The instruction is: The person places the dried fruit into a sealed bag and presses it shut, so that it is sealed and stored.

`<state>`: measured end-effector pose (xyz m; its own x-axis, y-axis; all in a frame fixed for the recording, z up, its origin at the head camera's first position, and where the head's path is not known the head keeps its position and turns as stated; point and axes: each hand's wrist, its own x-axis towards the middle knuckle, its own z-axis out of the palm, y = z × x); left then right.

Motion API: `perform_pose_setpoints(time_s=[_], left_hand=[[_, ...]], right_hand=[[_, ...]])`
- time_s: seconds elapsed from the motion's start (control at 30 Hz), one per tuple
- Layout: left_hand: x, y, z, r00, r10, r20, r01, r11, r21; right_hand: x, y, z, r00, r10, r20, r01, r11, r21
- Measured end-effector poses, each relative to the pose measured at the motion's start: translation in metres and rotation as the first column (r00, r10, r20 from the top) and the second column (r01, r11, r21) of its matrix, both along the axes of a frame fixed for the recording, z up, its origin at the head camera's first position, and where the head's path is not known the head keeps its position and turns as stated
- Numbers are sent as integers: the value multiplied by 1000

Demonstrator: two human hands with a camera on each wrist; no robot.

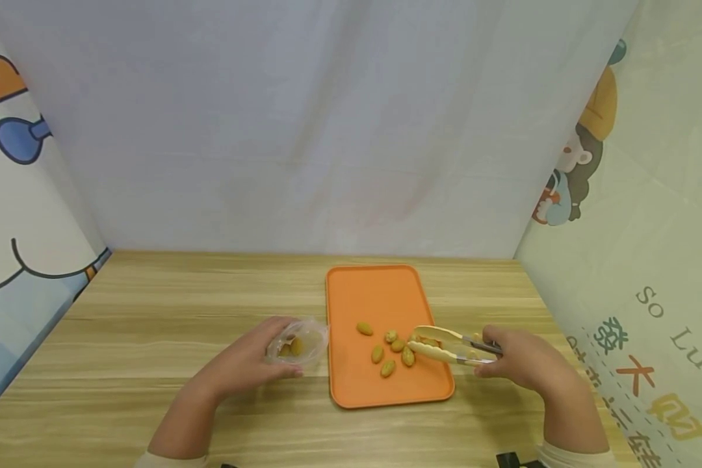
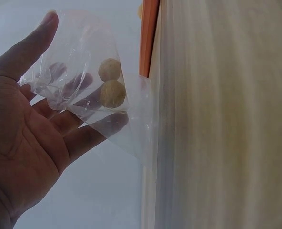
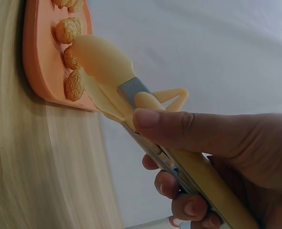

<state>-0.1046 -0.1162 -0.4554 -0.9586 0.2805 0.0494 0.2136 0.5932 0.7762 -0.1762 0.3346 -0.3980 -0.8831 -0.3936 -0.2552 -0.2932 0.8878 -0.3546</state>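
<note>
Nearest to where I stand, left hand curves loosely round a clear bag, just beside the left edge of the orange tray. Bag looks thin, limp, nearly weightless, maybe slippery; best held by the rim, mouth spread. Right hand is clamped on the tongs, thumb one side, fingers the other; they look light and stiff, handle is the right place to hold. Tong arms stand apart, ends over nut-like pieces at the tray's right side; can't tell whether the tips pinch one. Other pieces lie scattered on the tray's nearer half: small, likely light, firm, apt to roll, so take them round the middle. Tray lies flat on the wood-grain table, probably rigid; rim is the place to lift. Pale backdrop hangs behind. Head view gives the whole spread and the gap between tong arms; right wrist view adds the pieces' wrinkled skin and a yellow loop by the thumb; left wrist view shows fingers spread behind the plastic, two bagged pieces touching inside.
</note>
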Motion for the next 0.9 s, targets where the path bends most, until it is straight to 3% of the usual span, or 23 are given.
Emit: perform_pose_setpoints(time_s=[0.23,0.9], left_hand=[[0,-1,0,1000,1,-8,-1,1000,-1],[0,-1,1,1000,-16,4,16,1000,11]], right_hand=[[4,-2,0,1000,-18,16,19,1000,-23],[6,-2,7,1000,0,-9,0,999,42]])
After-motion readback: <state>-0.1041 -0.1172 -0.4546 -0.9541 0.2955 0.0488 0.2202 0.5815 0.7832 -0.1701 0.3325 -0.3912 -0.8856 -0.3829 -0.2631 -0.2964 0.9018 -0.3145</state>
